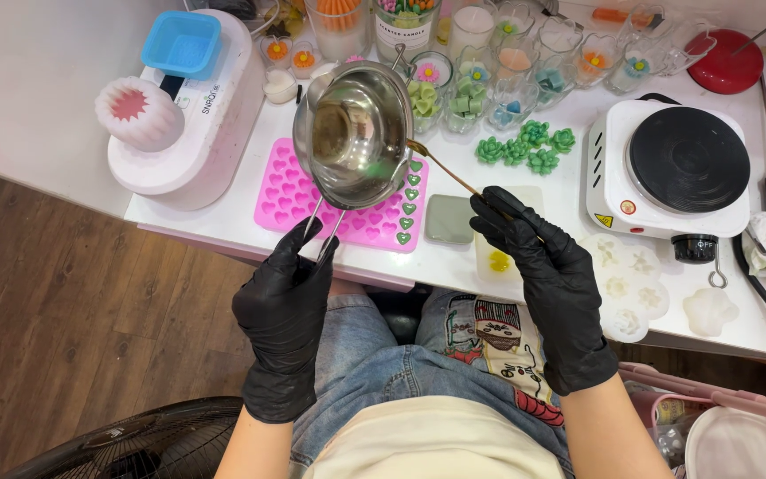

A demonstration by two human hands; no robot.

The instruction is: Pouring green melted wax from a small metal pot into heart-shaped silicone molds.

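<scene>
The left hand (284,306) is closed around the wire handle of a steel melting pot (354,133), tilted above the pink heart mould (290,191). The right hand (538,257) pinches a thin brass spoon (441,166) whose tip touches the pot's rim. If the pot tips further, wax could overflow the green-filled hearts (410,200) or run onto the white table (454,262).
</scene>
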